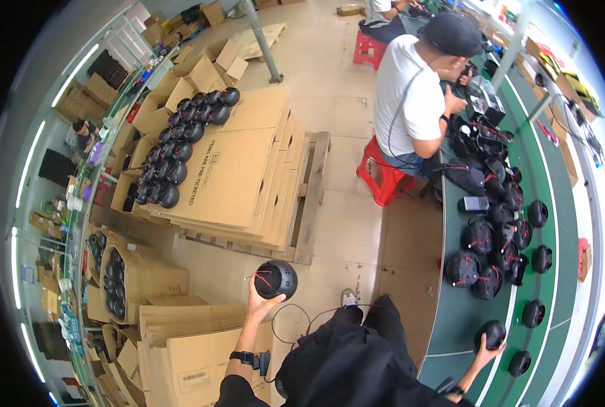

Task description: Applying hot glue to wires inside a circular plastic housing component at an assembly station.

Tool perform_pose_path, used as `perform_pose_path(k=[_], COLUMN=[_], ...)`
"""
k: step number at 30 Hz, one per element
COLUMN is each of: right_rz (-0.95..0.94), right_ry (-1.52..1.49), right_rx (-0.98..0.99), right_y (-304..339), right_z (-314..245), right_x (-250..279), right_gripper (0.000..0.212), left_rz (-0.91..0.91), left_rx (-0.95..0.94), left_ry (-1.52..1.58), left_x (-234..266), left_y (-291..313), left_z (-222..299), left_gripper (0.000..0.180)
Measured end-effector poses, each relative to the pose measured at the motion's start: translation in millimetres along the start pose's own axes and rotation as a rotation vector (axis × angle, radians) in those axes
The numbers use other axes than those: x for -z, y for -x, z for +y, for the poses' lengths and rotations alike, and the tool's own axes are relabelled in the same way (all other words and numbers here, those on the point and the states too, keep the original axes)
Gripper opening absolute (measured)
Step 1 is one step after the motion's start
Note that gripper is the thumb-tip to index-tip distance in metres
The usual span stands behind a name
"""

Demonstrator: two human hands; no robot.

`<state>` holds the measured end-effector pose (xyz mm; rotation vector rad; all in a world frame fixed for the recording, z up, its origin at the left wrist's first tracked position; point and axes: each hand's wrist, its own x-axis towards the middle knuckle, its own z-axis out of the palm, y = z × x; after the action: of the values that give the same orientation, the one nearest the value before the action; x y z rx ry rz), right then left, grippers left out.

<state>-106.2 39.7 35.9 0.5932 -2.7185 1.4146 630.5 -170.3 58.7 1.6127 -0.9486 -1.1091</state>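
My left hand (262, 304) is out over the floor, its fingers wrapped round a black round housing (287, 277). Thin red wires stick out of that housing's hollow side. At the right, my right hand (487, 355) grips another black round housing (494, 332) over the green workbench (457, 332). Whether this second housing touches the bench surface, I cannot tell. Farther along the bench lies a cluster of similar black housings (479, 236), several with wires showing. Spaced out in a row beyond a white line are smaller black round parts (533, 313).
A stack of flat cardboard (241, 176) on a wooden pallet (308, 197) bears rows of black housings (173, 149). More cartons (211, 346) stand at lower left. A co-worker in a white shirt (401, 95) sits on a red stool (382, 178) by the bench.
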Motion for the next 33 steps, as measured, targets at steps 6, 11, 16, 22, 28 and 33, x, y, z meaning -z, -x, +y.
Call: perform_pose_path(k=[6, 11, 16, 22, 28, 33], right_rz=[-0.364, -0.652, -1.15, -1.743, -1.68, -1.649], right_ry=[-0.142, -0.164, -0.237, -0.233, -0.049, -0.071], right_rx=[0.346, 0.698, 0.976, 1.112, 1.3, 1.386], right_y=[25.4, 47.9, 126.1, 308.5, 474.2, 568.0], right_z=[-283.9, -474.2, -596.8, -688.0, -754.2, -791.1], right_x=[-40.2, -199.9, -436.2, -705.0, -863.6, -937.5], right_gripper=[0.125, 0.144, 0.135, 0.119, 0.113, 0.11], left_rz=[0.137, 0.218, 0.532, 0.956, 1.098, 0.663], left_rx=[-0.084, -0.204, -0.123, 0.048, 0.051, 0.319], left_ry=[-0.313, -0.091, -0.152, -0.285, -0.146, -0.7], left_x=[21.7, -7.4, 2.3, 108.8, 178.3, 120.8], left_y=[-79.5, -204.9, -367.9, -560.2, -641.9, -591.1], left_z=[-38.0, 0.3, 42.8, 27.7, 4.8, -26.0], left_gripper=[0.108, 0.107, 0.118, 0.121, 0.126, 0.117])
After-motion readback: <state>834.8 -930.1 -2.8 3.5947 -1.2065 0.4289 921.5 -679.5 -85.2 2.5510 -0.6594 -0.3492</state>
